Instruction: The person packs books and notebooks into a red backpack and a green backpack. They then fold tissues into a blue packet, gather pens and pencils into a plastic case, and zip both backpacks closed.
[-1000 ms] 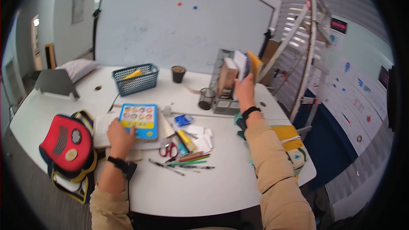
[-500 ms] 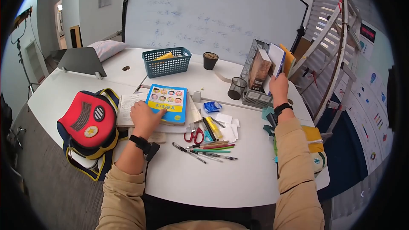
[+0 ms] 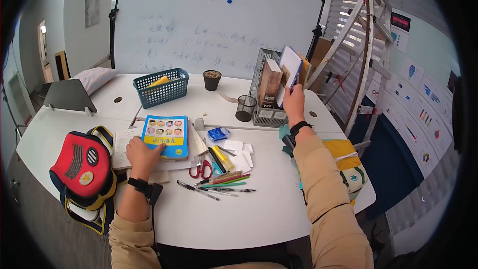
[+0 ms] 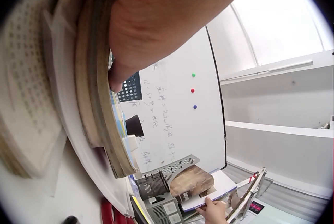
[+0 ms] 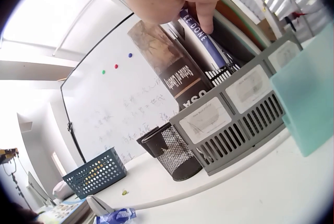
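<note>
In the head view, the right hand (image 3: 294, 103) grips the white book (image 3: 290, 67) in the rack (image 3: 271, 117), far right. It rises further above the brown book (image 3: 269, 82) than half a second ago, so it seems to be being shifted there. The left hand (image 3: 143, 157) rests on the blue book (image 3: 173, 130), left. In the left wrist view its thumb touches the cover; whether the other fingers grasp, I cannot tell. In the right wrist view, fingers (image 5: 206, 18) pinch the white book's spine.

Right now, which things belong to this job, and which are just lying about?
Probably the job: blue-spined book in right grip; blue-covered book touched by left grip; grey book holder.
Probably just lying about: red scissors, mesh cup, teal basket.
</note>
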`<state>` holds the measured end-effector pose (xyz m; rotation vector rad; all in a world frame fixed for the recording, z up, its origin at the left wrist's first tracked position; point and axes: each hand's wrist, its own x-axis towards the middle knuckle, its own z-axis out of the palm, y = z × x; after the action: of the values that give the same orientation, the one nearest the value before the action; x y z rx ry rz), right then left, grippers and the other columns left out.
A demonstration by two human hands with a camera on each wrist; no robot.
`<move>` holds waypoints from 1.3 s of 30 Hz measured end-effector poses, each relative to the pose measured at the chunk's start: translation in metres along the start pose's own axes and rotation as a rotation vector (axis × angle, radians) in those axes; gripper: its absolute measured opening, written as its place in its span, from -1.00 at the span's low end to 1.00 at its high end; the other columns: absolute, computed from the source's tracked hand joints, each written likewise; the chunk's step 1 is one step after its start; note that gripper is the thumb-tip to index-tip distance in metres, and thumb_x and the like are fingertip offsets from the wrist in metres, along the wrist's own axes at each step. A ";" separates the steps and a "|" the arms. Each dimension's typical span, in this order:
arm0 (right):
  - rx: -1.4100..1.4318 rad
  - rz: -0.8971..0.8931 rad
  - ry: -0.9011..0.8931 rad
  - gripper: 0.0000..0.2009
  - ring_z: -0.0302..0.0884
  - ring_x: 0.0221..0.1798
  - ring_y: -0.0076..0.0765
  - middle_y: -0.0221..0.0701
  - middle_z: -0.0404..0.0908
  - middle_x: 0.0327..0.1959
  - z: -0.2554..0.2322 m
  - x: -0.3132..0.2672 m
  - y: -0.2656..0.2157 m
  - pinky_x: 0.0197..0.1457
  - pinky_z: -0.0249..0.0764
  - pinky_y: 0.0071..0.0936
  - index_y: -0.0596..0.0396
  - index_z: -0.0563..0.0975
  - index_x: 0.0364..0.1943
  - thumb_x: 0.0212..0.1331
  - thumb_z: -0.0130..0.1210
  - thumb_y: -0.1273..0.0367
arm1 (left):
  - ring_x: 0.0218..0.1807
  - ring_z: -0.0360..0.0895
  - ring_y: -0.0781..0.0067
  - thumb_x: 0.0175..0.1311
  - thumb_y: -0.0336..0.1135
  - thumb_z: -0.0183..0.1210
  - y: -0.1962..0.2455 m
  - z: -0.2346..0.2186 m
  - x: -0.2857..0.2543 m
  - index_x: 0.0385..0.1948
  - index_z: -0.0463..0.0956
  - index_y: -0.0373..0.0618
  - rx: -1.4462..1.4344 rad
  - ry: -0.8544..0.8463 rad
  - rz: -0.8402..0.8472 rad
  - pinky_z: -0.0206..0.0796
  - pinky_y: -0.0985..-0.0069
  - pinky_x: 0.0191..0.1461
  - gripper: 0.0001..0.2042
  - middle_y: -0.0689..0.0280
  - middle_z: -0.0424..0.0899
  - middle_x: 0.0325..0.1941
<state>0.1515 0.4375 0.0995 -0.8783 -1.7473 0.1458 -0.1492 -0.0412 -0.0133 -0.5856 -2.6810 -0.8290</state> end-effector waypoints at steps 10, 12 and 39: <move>-0.223 0.072 -0.300 -0.78 0.84 0.10 0.39 0.11 0.87 -0.09 0.009 -0.002 0.025 0.21 0.75 0.15 0.26 0.76 -0.04 0.40 0.45 0.38 | 0.28 0.66 -0.20 0.05 0.22 0.74 -0.004 0.003 -0.002 0.11 0.59 -0.37 -0.018 0.030 0.027 0.51 0.00 0.39 -0.15 -0.10 0.75 0.16; -0.234 0.084 -0.360 -0.78 0.84 0.12 0.39 0.11 0.87 -0.06 0.009 -0.002 0.031 0.23 0.75 0.15 0.25 0.77 -0.03 0.39 0.46 0.38 | 0.27 0.66 -0.21 0.06 0.22 0.74 -0.002 0.001 -0.004 0.12 0.58 -0.38 -0.031 0.036 0.039 0.51 0.00 0.38 -0.15 -0.11 0.74 0.16; 0.526 0.396 -0.775 -0.78 0.88 -0.09 -0.42 -0.36 0.87 -0.09 -0.077 -0.091 -0.083 -0.17 0.77 -0.42 0.17 0.70 0.05 0.55 0.42 0.33 | 0.06 0.90 0.00 -0.05 0.04 0.83 -0.010 -0.022 0.010 0.17 0.65 -0.32 -0.305 -0.127 -0.099 0.71 0.15 0.16 -0.18 0.00 0.89 0.06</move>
<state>0.1880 0.2967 0.1001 -0.8055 -2.0426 1.2880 -0.1591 -0.0584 0.0031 -0.5934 -2.7345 -1.2828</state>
